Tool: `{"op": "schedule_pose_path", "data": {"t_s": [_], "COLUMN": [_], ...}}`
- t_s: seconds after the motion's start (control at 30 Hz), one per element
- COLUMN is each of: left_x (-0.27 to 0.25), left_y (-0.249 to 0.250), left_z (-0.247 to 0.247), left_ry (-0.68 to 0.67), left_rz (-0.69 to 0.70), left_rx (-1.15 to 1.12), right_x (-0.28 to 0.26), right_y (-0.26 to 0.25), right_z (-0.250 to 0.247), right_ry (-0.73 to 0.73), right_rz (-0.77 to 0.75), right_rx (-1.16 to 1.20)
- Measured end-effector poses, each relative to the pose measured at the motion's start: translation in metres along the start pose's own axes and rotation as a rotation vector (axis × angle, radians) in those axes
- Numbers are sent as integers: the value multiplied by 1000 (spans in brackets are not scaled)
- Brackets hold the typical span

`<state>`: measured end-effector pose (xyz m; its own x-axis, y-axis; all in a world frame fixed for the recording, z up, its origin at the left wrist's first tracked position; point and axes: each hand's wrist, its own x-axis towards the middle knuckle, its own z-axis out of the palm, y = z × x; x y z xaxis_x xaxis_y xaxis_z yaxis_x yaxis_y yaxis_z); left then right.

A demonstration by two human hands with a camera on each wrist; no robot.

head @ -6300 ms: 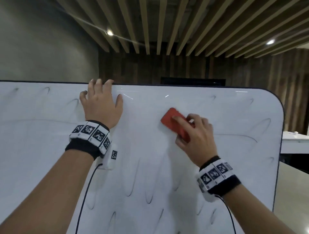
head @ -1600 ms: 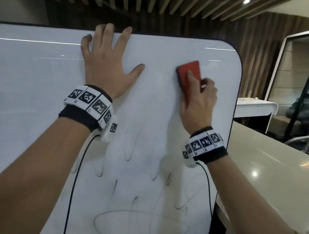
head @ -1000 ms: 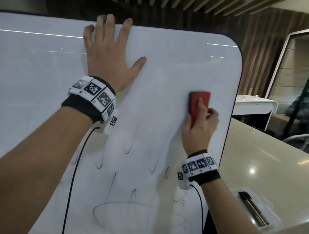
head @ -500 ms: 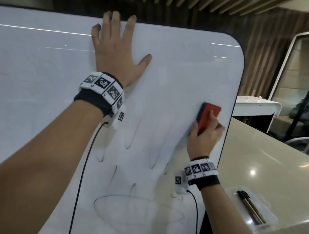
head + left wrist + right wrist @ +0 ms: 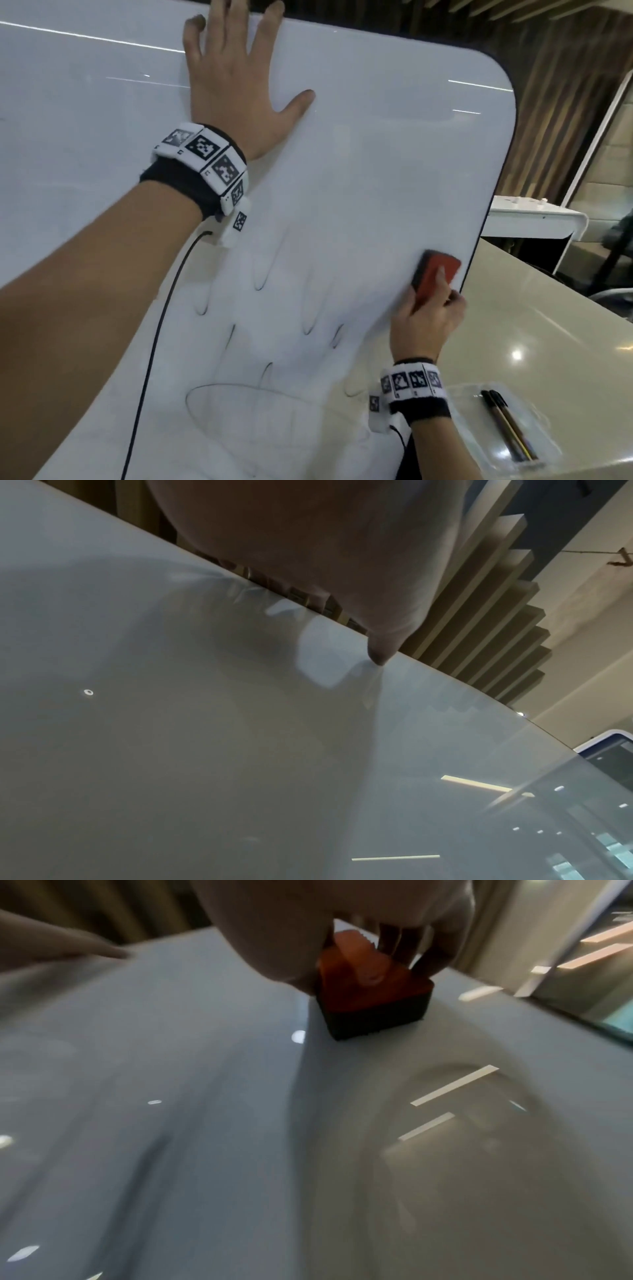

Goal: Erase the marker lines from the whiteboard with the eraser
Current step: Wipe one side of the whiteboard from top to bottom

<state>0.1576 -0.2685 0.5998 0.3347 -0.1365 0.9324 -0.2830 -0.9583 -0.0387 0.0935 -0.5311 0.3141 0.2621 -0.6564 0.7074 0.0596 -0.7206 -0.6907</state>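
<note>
While the left hand [image 5: 236, 85] presses flat-fingered on the whiteboard [image 5: 376, 164], the right hand [image 5: 426, 322] grips the red eraser [image 5: 435, 277] by its sides: likely light, rigid-backed, felt gliding easily.

An office: whiteboard [image 5: 376, 171], slatted wood walls [image 5: 555, 85], glossy counter [image 5: 548, 325].

I see the whiteboard [image 5: 359, 164] standing upright before me, on the tabletop [image 5: 548, 335] that runs out to its right. My left hand [image 5: 236, 85] lies flat against the board near its top edge. My right hand [image 5: 424, 318] is lower, at the board's right edge, with the eraser [image 5: 435, 277] between it and the surface. Marker lines [image 5: 260, 342] lie below the left hand and left of the right hand. A tray [image 5: 534, 448] sits on the tabletop right of my right wrist, pens [image 5: 503, 425] in it.
</note>
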Motion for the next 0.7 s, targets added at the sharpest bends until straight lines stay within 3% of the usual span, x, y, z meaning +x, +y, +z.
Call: {"op": "schedule_pose_path", "data": {"t_s": [0.07,0.13,0.2,0.37,0.5,0.57,0.7], "left_x": [-1,-1,-1,0,-1,-2,-7], "left_y": [4,5,4,5,0,1,8], "left_z": [0,0,1,4,4,3,3], "left_ry": [-4,-12,-17,-20,6,17,16], "left_rz": [1,-3,-8,2,24,26,-8], "left_rx": [10,21,27,22,26,11,-31], "right_x": [-3,-2,1,10,27,37,48], "right_y": [21,10,-21,-92,-81,-43,10], "right_z": [-3,3,13,32,16,1,-26], "right_ry": [43,74,64,-6,-71,-79,-61], "right_rz": [118,178,127,-347,-683,-630,-326], "right_rx": [54,93,120,41,-143,-184,-123]}}
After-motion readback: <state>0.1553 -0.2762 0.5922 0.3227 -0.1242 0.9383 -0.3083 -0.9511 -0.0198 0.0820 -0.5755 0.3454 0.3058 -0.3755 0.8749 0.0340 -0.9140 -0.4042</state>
